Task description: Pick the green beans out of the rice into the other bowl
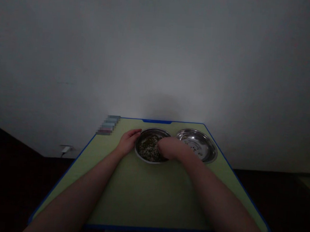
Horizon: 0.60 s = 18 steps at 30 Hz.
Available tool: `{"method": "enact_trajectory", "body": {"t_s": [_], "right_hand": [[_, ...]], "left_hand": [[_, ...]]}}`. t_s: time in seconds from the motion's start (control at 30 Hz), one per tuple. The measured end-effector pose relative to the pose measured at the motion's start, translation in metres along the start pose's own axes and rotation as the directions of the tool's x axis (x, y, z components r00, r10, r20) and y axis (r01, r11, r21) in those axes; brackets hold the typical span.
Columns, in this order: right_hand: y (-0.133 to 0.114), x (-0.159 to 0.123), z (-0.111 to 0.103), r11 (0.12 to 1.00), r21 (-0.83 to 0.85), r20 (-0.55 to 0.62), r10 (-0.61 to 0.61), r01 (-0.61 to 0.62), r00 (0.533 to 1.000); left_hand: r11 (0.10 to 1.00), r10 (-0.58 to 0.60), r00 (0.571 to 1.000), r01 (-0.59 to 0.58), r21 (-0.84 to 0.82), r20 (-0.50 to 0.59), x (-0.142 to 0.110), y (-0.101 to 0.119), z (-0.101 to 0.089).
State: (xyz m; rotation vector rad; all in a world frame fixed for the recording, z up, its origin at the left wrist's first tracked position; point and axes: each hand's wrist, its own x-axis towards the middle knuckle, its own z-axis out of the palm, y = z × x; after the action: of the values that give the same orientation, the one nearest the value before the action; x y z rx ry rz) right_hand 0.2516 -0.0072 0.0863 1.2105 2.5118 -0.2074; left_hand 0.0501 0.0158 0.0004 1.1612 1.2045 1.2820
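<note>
Over metal bowl's rim [152, 162], right hand [170, 147], pixelated patch [109, 125], unreadable

Green table [139, 195], blue-edged: left metal bowl [152, 162], right metal bowl [209, 148], blurred item [109, 125] at far-left corner.

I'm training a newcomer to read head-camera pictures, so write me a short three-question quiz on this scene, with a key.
1. True or false: the left bowl holds more small bits than the right bowl.
2. Fill in the blank: the right hand reaches into the ___ bowl.
3. Where is the left hand?
A. Inside the right bowl
B. At the outer side of the left bowl
C. Above the right bowl

Key: 1 true; 2 left; 3 B
</note>
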Motion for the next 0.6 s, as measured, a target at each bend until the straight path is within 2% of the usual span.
{"method": "enact_trajectory", "body": {"t_s": [0.3, 0.6], "right_hand": [[0.019, -0.009, -0.003, 0.973, 0.124, -0.147, -0.176, 0.195, 0.973], [0.028, -0.012, 0.003, 0.952, 0.198, -0.225, -0.186, 0.232, 0.957]], "left_hand": [[0.997, 0.039, 0.999, -0.037, 0.073, -0.02, 0.001, -0.001, -0.002], [0.995, 0.05, 0.999, -0.048, 0.087, -0.016, 0.002, -0.002, -0.003]]}}
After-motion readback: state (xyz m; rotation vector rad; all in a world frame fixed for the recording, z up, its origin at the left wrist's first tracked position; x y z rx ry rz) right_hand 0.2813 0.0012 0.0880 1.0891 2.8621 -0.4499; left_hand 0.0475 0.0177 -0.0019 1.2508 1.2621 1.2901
